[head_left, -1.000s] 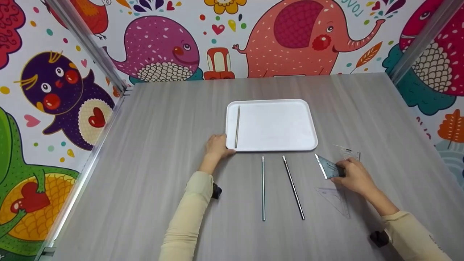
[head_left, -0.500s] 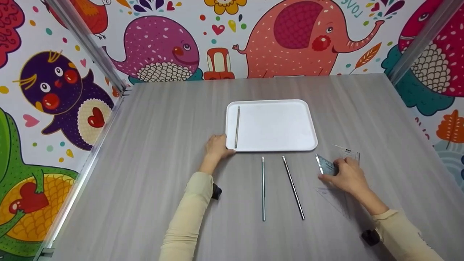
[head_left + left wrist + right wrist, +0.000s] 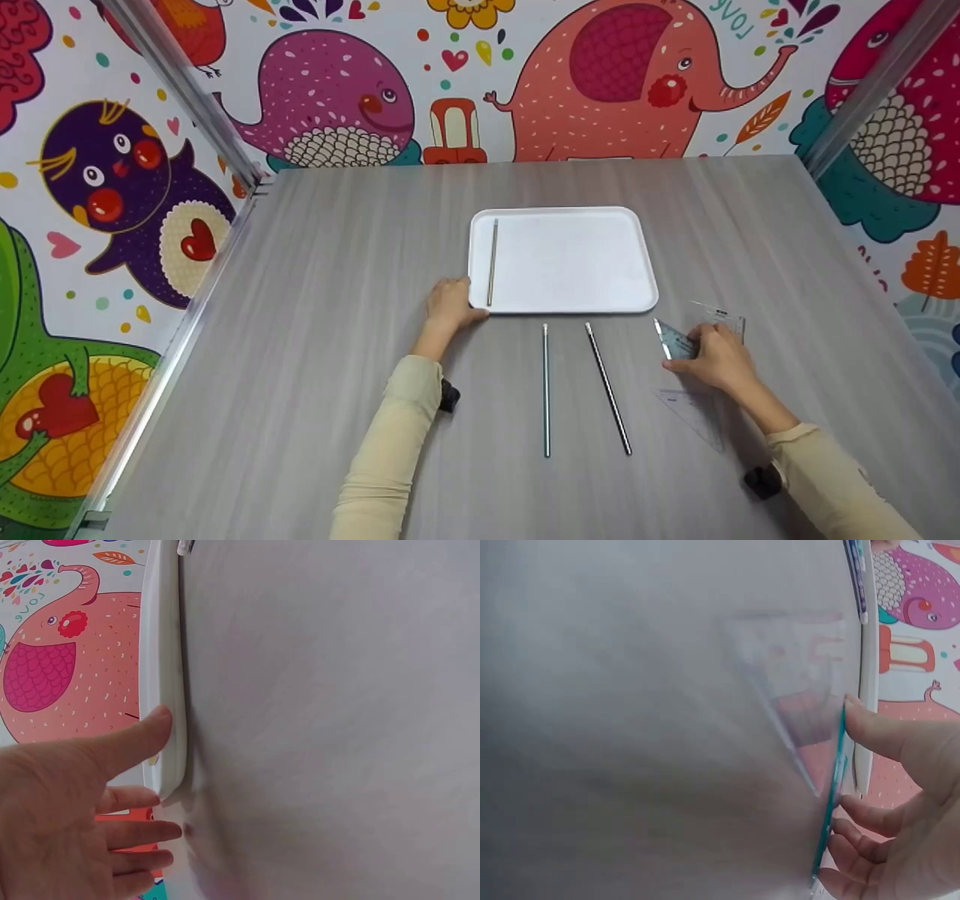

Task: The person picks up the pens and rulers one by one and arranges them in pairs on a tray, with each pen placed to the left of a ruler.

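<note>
My left hand point(image 3: 448, 304) rests at the near left corner of a white tray point(image 3: 570, 259). In the left wrist view the thumb touches the near rim while the fingers reach straight past the corner. My right hand point(image 3: 718, 356) pinches a small teal-tinted set square point(image 3: 675, 343) between thumb and fingers, which hide part of it. Seen edge-on from the right wrist, the teal set square point(image 3: 829, 829) stands tilted; whether it touches the table is unclear. Nearer me a clear set square point(image 3: 697, 420) lies flat. Another clear drawing tool point(image 3: 733, 315) lies partly behind the right hand.
One pencil point(image 3: 492, 262) lies along the left side inside the tray. In front of the tray, a green pencil point(image 3: 547, 390) and a dark patterned pencil point(image 3: 608, 386) lie on the grey table point(image 3: 337, 262). A cartoon-printed wall point(image 3: 337, 90) borders the back.
My right hand has shifted slightly left and away from me, covering more of the teal set square. The left hand and tray have stayed put.
</note>
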### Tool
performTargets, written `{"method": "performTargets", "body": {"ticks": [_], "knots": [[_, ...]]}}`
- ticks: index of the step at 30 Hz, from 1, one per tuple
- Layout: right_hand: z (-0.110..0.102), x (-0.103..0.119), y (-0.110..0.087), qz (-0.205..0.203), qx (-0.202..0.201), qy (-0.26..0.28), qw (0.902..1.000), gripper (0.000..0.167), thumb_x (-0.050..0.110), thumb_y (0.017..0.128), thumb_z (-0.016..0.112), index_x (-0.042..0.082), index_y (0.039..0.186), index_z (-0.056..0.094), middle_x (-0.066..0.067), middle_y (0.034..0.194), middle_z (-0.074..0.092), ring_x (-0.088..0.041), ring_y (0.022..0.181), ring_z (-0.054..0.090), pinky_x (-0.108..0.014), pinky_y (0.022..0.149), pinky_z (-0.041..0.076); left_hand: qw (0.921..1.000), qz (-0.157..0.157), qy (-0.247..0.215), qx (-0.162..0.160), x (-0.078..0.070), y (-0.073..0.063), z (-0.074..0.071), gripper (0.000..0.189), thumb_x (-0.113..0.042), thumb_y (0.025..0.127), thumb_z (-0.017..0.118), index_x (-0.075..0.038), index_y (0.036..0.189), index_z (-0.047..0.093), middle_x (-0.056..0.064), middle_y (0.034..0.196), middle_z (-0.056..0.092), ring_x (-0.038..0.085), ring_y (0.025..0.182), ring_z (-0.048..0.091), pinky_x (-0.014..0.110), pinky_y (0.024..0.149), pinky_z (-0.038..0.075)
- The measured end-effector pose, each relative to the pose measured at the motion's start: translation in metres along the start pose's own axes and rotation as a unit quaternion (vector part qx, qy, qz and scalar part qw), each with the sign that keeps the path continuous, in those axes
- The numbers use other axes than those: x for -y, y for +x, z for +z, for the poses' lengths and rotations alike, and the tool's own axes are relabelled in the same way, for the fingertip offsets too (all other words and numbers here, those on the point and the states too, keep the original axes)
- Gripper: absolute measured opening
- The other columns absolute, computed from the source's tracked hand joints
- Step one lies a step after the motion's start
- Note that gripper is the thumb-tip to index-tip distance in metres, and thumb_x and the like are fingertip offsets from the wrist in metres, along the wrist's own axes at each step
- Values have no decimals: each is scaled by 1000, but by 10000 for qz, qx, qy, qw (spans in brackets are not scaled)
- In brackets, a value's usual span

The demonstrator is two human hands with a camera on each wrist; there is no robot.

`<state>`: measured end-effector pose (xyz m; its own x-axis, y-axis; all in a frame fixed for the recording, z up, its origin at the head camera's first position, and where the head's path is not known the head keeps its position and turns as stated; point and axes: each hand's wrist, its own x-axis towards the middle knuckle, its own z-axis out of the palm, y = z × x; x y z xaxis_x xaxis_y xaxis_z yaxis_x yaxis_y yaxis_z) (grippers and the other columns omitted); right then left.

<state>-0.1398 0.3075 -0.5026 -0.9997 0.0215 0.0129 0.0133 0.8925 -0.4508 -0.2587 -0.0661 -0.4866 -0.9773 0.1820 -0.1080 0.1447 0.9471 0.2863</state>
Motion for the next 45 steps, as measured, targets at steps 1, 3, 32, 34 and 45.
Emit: {"method": "performTargets", "body": {"ticks": [1,3,32,34,45], "knots": [[-1,0,2,30,104,4,9999,61,31,60,82,-13,92,55,-24,82,53,-34,74,48,-45,61,39,10000,0,8,0,0,0,0,53,-35,73,74,-1,111,57,16,108,61,29,105,52,37,90,42],[-3,-1,6,72,271,-1,9996,61,32,59,83,-12,90,56,-21,79,54,-32,72,49,-42,60,40,10000,12,40,-2,0,1,1,53,-35,73,74,-1,110,57,16,108,62,29,105,53,37,90,42],[-10,-3,15,272,743,224,9966,62,35,59,83,-9,90,54,-18,79,55,-25,69,47,-34,57,39,9999,94,-66,37,-2,2,-3,52,-32,73,74,0,111,58,15,109,62,28,106,51,34,96,37],[-11,-3,14,196,715,231,9970,61,35,60,82,-9,90,53,-17,78,54,-25,69,47,-33,56,38,9999,76,-64,29,-3,1,-3,52,-32,73,75,0,110,58,15,109,62,28,106,52,35,95,38],[-13,1,2,-27,539,232,9983,65,33,66,79,-14,102,53,-29,95,56,-37,85,50,-49,70,42,9999,10,-41,102,-1,1,-1,53,-33,74,74,0,112,57,15,110,61,29,107,52,35,95,38]]}}
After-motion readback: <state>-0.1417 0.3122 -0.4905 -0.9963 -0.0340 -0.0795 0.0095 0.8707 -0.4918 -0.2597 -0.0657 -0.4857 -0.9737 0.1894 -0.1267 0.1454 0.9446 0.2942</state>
